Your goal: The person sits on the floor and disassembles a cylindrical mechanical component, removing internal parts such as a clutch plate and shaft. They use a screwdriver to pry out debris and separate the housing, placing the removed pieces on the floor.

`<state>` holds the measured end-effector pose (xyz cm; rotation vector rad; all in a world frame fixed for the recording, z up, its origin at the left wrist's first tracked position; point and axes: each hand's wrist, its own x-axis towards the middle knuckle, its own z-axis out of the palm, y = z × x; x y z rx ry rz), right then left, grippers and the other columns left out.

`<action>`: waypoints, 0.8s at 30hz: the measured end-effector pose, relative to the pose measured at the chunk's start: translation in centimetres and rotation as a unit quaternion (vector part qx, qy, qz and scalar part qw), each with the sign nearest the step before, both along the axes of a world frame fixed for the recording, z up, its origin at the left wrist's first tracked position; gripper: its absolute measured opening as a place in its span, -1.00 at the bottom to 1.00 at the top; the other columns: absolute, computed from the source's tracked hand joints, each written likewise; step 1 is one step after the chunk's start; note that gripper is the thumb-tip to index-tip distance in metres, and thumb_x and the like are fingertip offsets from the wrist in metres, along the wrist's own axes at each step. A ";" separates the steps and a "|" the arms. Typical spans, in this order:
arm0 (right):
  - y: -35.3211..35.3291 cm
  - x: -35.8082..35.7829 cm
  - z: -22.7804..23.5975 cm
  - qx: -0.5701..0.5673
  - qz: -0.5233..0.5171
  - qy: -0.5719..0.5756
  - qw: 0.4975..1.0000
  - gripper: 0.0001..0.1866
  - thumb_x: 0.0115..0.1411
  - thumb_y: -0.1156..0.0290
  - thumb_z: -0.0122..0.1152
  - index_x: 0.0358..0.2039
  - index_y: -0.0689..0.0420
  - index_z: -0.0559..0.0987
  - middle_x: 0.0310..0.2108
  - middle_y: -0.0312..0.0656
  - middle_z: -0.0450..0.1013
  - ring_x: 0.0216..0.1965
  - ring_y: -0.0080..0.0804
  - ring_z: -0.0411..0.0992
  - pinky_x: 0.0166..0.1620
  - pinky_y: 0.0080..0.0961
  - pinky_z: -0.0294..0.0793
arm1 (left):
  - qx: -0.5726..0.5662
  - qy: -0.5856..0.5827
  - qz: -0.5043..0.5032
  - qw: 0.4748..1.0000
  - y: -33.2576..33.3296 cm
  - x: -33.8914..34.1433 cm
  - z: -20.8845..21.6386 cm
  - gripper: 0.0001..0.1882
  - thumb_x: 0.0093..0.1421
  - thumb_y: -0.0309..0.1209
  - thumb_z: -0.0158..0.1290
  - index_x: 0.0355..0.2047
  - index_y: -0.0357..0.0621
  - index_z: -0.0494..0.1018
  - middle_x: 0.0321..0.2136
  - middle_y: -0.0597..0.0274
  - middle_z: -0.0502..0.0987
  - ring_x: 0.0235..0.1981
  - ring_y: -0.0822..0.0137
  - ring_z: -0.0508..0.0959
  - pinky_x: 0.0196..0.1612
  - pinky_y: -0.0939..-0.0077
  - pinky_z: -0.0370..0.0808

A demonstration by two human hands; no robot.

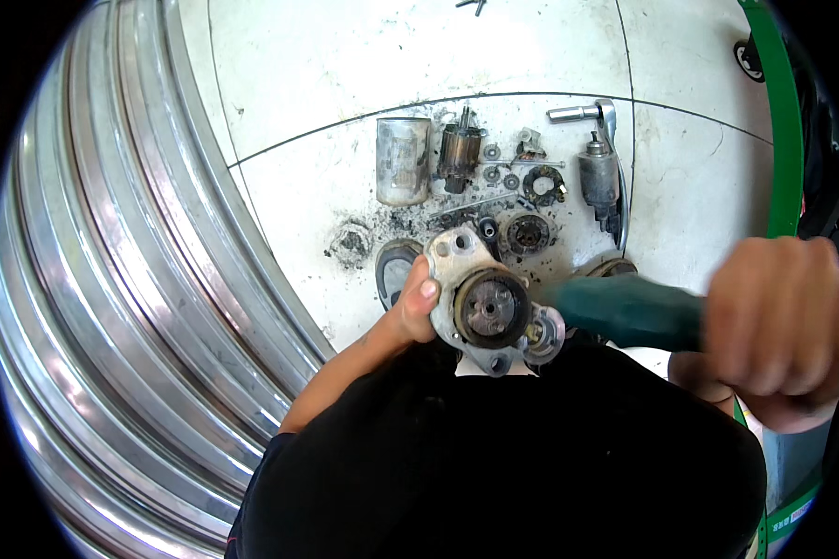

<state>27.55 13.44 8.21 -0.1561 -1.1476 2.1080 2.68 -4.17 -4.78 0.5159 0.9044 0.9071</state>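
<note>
My left hand [418, 303] is closed on the edge of a grey cast starter motor housing [446, 270]. Its round, dark open end faces up, with bolt holes in the flanges. To its right, my right hand [778, 317] is a fist around a dark green, thick-bodied tool [639, 312], smeared by motion. The tool's tip comes up close to the housing's right side; I cannot tell whether they touch. Beyond the housing, a scuffed metal cylinder [403, 160], a copper-wound armature [460, 154], a dark brush ring [543, 185] and a round gear part [528, 233] lie on the floor.
A solenoid [598, 177] and a ratchet wrench [610, 121] with a socket lie at right. Small washers, long bolts and black grit [350, 244] are strewn around. Ribbed metal [140, 242] borders the left; a green frame [785, 121] stands at right. My shoe [396, 270] shows below.
</note>
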 end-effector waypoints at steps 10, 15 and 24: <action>-2.8 -4.5 -0.5 -0.044 -0.054 -0.030 0.997 -0.35 0.43 0.03 -0.08 -0.81 0.06 0.23 -0.88 -0.35 0.12 -0.90 -0.48 0.06 -0.74 -0.46 0.16 | 0.040 0.052 -0.021 0.998 -1.3 -0.2 -0.6 -0.25 0.16 0.07 -0.31 -0.12 -0.44 0.50 -0.21 -0.10 0.62 -0.19 0.09 0.61 -0.04 0.29 0.51; -0.8 -0.7 0.1 -0.008 -0.003 0.028 1.000 -0.36 0.43 0.07 -0.08 -0.81 0.06 0.26 -0.88 -0.35 0.14 -0.90 -0.52 0.08 -0.76 -0.51 0.17 | -0.043 -0.010 0.022 0.999 -0.3 -0.2 0.4 -0.16 0.06 0.16 -0.09 -0.02 -0.50 0.36 -0.13 -0.23 0.54 -0.10 0.02 0.58 0.02 0.21 0.51; -2.6 -4.5 0.8 -0.079 -0.046 -0.003 0.996 -0.44 0.36 0.14 0.01 -0.80 0.05 0.30 -0.84 -0.36 0.19 -0.87 -0.50 0.14 -0.73 -0.51 0.21 | 0.062 0.052 -0.034 0.996 0.1 -0.2 0.0 -0.24 0.18 0.09 -0.32 -0.08 -0.46 0.48 -0.20 -0.11 0.61 -0.18 0.09 0.61 -0.04 0.31 0.50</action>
